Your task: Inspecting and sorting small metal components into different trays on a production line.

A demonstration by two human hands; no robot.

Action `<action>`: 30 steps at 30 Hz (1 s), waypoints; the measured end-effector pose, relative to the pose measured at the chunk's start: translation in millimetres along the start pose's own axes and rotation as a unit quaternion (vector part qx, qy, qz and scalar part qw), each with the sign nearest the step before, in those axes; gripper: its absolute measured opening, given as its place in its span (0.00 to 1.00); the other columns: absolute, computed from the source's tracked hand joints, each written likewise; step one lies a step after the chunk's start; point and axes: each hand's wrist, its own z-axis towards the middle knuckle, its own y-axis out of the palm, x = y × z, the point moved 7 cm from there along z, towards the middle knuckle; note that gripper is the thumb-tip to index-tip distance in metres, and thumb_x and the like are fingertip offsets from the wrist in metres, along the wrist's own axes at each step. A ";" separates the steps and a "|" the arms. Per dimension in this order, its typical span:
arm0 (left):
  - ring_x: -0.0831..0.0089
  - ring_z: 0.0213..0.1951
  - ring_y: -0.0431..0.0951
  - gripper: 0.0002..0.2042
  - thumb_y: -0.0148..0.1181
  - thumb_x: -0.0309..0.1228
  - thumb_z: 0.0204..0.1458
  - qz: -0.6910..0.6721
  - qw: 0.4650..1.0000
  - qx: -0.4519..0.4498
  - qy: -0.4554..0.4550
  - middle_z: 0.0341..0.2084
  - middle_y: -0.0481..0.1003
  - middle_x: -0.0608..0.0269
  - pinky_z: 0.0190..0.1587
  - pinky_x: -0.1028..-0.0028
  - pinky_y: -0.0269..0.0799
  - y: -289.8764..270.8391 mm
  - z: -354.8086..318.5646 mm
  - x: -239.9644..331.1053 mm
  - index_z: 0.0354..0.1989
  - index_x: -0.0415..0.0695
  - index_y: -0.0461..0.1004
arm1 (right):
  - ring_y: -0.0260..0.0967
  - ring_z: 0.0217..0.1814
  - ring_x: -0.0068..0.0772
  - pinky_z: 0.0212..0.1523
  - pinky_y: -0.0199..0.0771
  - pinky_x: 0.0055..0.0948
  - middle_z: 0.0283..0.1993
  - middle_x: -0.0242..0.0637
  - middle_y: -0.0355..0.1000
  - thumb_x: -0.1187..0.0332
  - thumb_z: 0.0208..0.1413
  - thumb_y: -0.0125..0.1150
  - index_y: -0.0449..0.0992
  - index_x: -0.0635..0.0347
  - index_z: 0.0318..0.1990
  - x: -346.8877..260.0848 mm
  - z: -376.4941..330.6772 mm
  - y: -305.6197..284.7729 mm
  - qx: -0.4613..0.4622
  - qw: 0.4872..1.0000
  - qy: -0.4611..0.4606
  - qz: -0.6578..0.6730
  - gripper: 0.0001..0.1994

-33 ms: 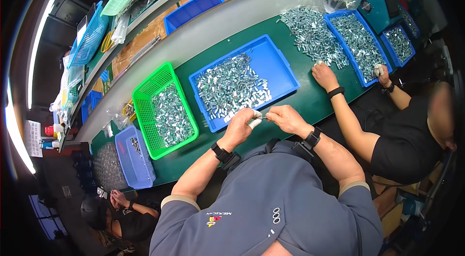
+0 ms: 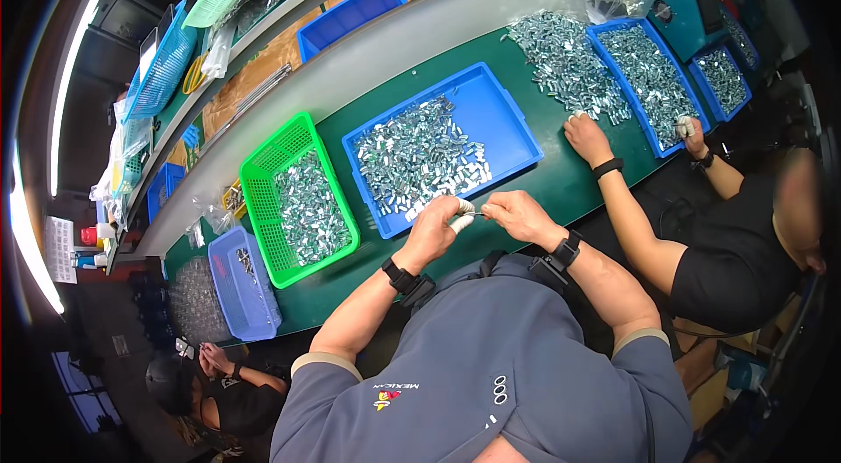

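Barely visible small metal part (image 2: 476,214) between left hand (image 2: 431,233); right hand (image 2: 519,216).

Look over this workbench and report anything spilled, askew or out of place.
A heap of small metal parts lies loose on the green table, outside the blue tray beside it, near a co-worker's hand. Elsewhere the parts sit in trays and baskets.
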 end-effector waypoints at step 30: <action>0.74 0.35 0.82 0.11 0.58 0.34 0.66 -0.034 0.971 0.018 -0.237 0.30 0.84 0.62 0.42 0.71 0.76 -57.4 -55.0 -73.3 0.41 0.40 0.82 | 0.75 0.34 0.49 0.36 0.74 0.41 0.33 0.41 0.77 0.66 0.59 0.66 0.81 0.60 0.34 -29.7 -22.9 -25.0 0.140 0.959 -0.228 -0.094 0.07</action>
